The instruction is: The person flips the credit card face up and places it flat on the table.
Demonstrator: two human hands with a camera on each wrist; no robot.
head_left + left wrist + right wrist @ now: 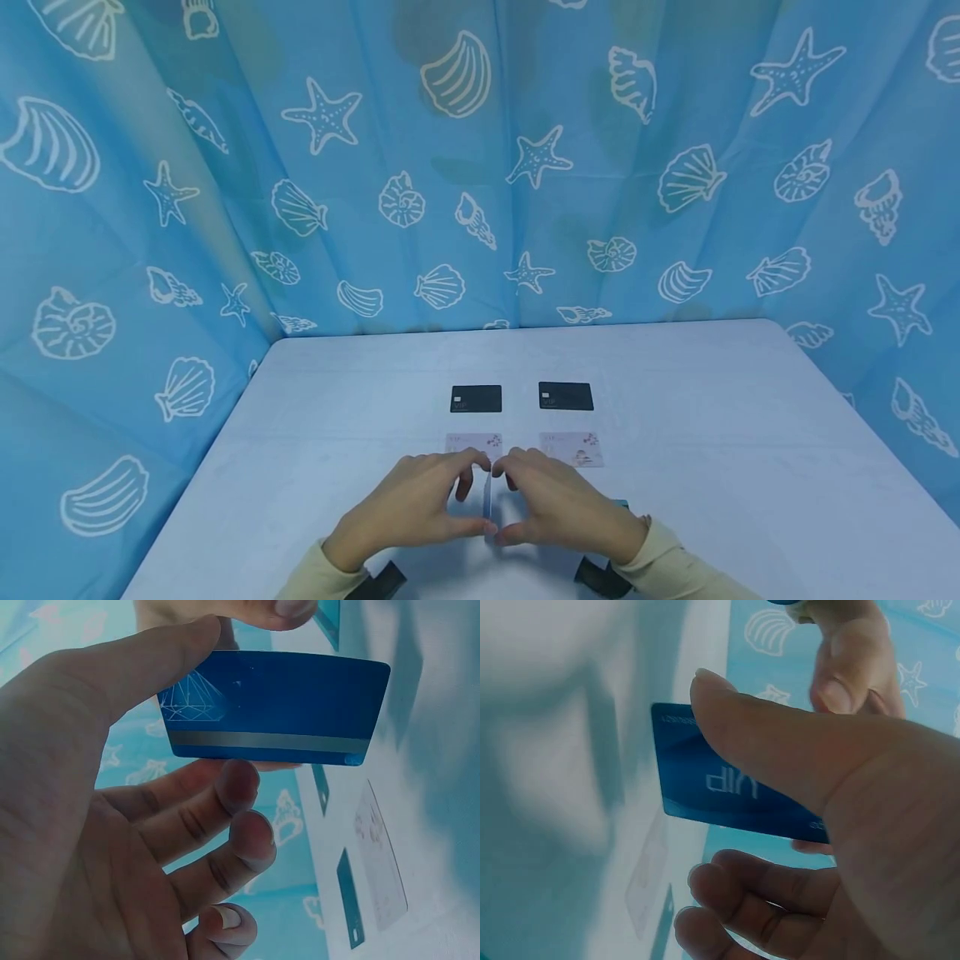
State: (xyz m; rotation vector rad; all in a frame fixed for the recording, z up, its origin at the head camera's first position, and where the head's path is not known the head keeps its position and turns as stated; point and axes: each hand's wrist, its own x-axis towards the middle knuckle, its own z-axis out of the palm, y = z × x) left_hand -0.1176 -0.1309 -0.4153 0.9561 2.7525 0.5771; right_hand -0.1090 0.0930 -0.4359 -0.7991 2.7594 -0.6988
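A blue VIP card (300, 697) stands on edge between my two hands, seen almost edge-on in the head view. My left hand (423, 504) pinches it, thumb on one long edge and a finger at the opposite edge. The other left fingers curl loosely beneath. My right hand (566, 508) mirrors this, its thumb lapping over the printed face of the card in the right wrist view. A striped, line-patterned side faces the left wrist camera. Just beyond the hands lie two pale pink cards, a left one (472, 442) and a right one (573, 448).
Farther back on the white table (337, 400) lie a left black card (476, 399) and a right black card (566, 396). A teal edge (621, 502) peeks out behind my right wrist, mostly hidden. A blue shell-print curtain (480, 192) hangs behind the table.
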